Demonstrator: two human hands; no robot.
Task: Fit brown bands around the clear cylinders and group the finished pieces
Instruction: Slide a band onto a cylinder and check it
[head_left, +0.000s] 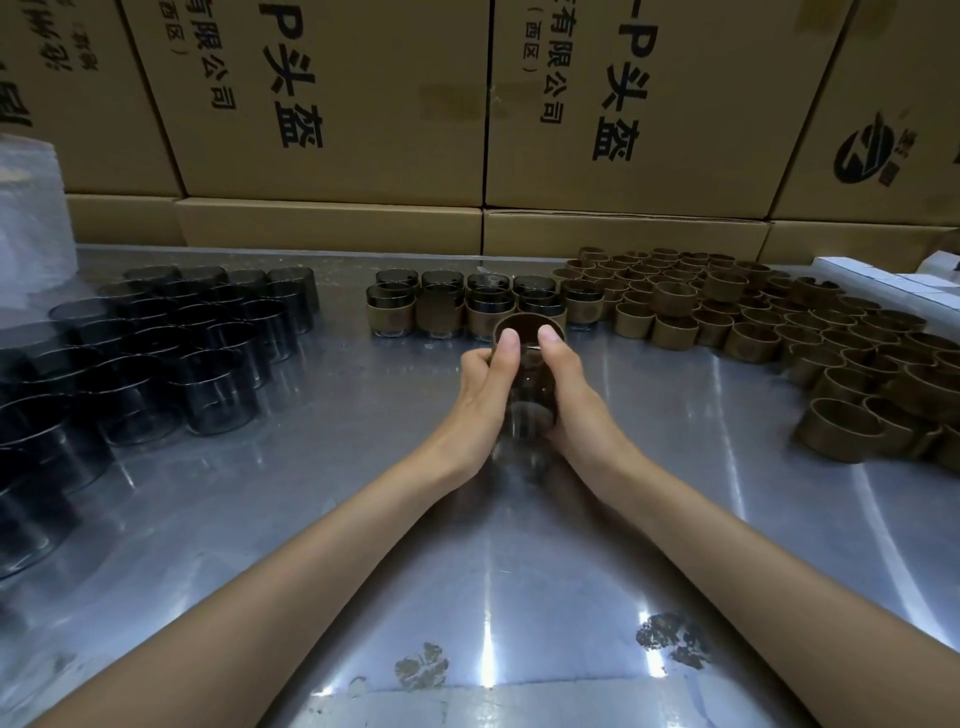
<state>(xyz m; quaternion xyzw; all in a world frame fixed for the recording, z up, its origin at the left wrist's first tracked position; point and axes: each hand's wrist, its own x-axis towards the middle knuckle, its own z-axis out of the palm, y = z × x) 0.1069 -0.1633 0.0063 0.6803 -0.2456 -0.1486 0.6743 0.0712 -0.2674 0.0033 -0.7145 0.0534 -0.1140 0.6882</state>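
Note:
Between both hands I hold one clear dark-tinted cylinder (530, 395) over the middle of the metal table (488, 545). A brown band (527, 325) sits at its far end, and both thumbs press on the band's rim. My left hand (485, 389) grips the cylinder from the left, my right hand (566, 395) from the right. Just beyond stands a row of finished banded cylinders (441, 312), some stacked two high. Bare cylinders (171, 353) fill the left side. Loose brown bands (769, 322) are heaped on the right.
Stacked cardboard boxes (467, 104) with printed characters wall off the back of the table. A white plastic-wrapped bundle (28, 218) stands at the far left. Small white boxes (893, 280) lie at the far right. Worn patches mark the table's near edge.

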